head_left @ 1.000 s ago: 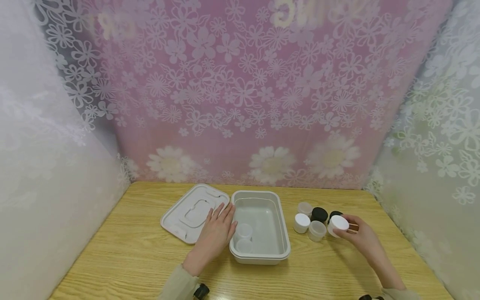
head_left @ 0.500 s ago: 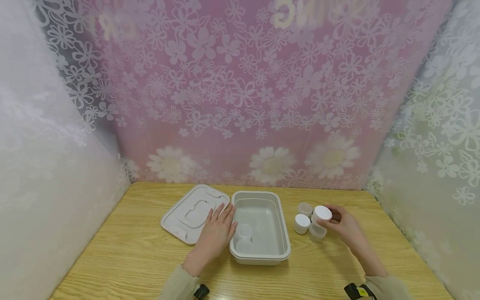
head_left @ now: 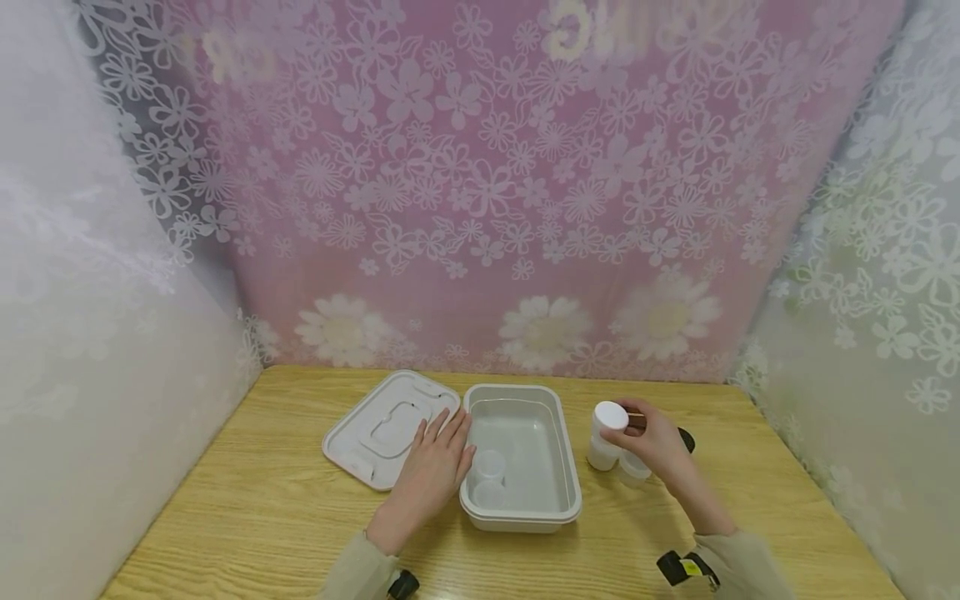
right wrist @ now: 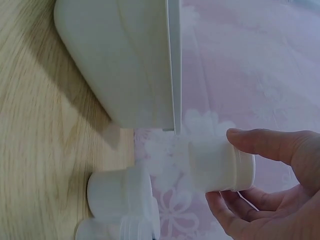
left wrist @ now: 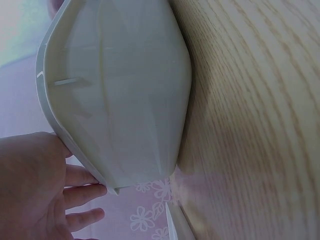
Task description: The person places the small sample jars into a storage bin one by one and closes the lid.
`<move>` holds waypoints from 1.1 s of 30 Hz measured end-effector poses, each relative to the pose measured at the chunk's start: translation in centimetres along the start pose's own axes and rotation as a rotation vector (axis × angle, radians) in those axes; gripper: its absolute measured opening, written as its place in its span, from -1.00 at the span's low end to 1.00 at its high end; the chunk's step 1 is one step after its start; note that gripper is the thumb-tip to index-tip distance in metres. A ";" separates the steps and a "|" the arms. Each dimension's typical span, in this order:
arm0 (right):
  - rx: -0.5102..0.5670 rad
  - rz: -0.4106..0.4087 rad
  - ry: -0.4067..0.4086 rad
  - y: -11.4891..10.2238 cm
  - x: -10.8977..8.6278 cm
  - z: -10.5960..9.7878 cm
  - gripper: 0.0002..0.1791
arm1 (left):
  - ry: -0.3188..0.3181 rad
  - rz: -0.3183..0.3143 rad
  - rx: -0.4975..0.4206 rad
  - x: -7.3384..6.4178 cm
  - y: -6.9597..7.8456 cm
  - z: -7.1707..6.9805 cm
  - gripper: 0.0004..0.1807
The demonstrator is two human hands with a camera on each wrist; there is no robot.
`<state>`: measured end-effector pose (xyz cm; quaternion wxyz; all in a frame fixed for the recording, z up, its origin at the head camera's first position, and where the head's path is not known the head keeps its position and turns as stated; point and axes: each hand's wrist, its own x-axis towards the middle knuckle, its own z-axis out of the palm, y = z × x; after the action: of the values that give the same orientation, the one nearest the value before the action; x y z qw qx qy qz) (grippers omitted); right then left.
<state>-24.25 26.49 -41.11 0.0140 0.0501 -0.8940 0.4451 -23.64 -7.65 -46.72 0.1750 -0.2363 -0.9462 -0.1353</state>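
Observation:
My right hand [head_left: 660, 448] pinches a small jar with a white lid [head_left: 611, 417] between thumb and fingers. In the right wrist view this jar [right wrist: 215, 164] is held clear of the table. My left hand [head_left: 429, 468] rests with straight fingers against the left rim of a pale grey plastic tub [head_left: 519, 518]; in the left wrist view its fingertips touch the tub's edge. Two translucent jars lie inside the tub, one a clear jar [head_left: 491, 463] near its left wall. Below the held jar stand a white jar [head_left: 600, 458] and a translucent jar [head_left: 634, 468].
A white tub lid [head_left: 367, 429] lies left of the tub, partly behind my left hand. A black-lidded jar [head_left: 686, 440] shows behind the right hand, which hides other jars. Floral curtains [head_left: 480, 250] stand behind and beside the wooden table [head_left: 247, 500].
My right hand has carried the white-lidded jar leftward over the other jars, from the group's right end to above the left white jar. The left hand has stayed in place.

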 end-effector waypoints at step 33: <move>0.046 -0.160 -0.031 -4.0 4.5 8.2 -0.41 | 0.022 0.020 0.008 0.1 0.0 0.1 -0.45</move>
<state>-28.15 17.25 -42.53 0.0346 0.1284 -0.8769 0.4620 -23.79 -7.60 -46.77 0.1876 -0.2436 -0.9423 -0.1323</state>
